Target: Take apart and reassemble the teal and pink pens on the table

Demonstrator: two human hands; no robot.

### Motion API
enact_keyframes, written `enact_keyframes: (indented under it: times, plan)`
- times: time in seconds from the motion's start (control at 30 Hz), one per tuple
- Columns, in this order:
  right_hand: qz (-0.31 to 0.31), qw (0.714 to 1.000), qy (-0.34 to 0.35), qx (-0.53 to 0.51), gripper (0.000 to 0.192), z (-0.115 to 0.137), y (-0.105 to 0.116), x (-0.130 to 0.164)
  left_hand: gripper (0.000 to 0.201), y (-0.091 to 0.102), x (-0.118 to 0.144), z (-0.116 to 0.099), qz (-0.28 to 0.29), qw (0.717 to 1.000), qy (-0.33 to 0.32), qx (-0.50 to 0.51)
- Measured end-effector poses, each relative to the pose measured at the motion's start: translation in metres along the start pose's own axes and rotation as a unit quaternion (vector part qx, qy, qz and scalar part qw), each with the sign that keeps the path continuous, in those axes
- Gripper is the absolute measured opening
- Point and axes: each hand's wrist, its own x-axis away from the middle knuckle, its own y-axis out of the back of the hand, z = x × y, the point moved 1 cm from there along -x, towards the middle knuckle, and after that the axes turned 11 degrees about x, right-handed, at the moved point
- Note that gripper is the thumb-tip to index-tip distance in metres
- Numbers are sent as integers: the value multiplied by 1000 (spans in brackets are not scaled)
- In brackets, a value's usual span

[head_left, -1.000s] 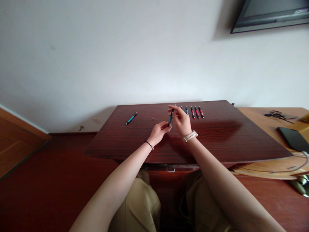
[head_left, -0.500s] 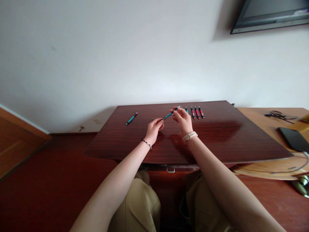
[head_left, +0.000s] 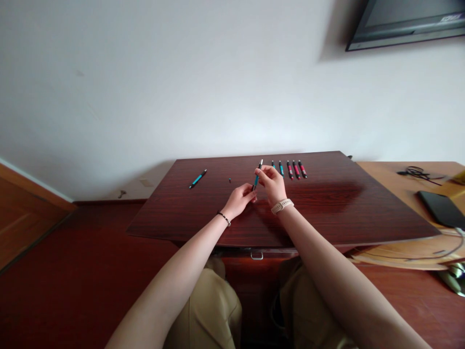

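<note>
A blue and black pen (head_left: 256, 180) with a silver end stands nearly upright between my two hands above the table. My left hand (head_left: 240, 199) pinches its lower end, and the fingers of my right hand (head_left: 272, 183) close round its upper part. Left of them, a tiny dark piece with a bit of blue (head_left: 229, 180) rests on the table. Farther left lies another blue and black pen (head_left: 198, 179), set at a slant. Just beyond my right hand, blue pens (head_left: 281, 167) and several red and black pens (head_left: 296, 169) are lined up side by side.
The dark wooden table (head_left: 203, 218) has a drawer handle (head_left: 256, 256) at its front. To its right, a lighter desk (head_left: 378, 177) bears a black device (head_left: 441, 208) and a coiled cable (head_left: 417, 173). A screen (head_left: 410, 29) hangs on the wall.
The pen in my hands has swung from a slant to nearly upright. My left hand has moved right and toward me, uncovering the tiny piece on the table.
</note>
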Motion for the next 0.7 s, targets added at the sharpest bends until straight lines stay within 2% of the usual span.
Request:
enact_keyframes:
  times: [0.1,0.23,0.37,0.5,0.7]
  plan:
    - [20,999,23,19,38,-2,-5,2,38,-4,0,0,29,999,-9,-31]
    - [40,997,47,36,43,-2,-11,6,40,-5,-2,-1,6,999,-24,-27]
    - [63,998,11,20,47,1,-15,11,39,-5,-3,-1,-4,999,-32,-17]
    - [82,996,-22,-39,48,6,-15,14,34,-5,-2,1,-7,999,-25,-42]
    - [76,992,-23,-101,42,10,-14,13,32,-7,0,1,13,996,-20,-90]
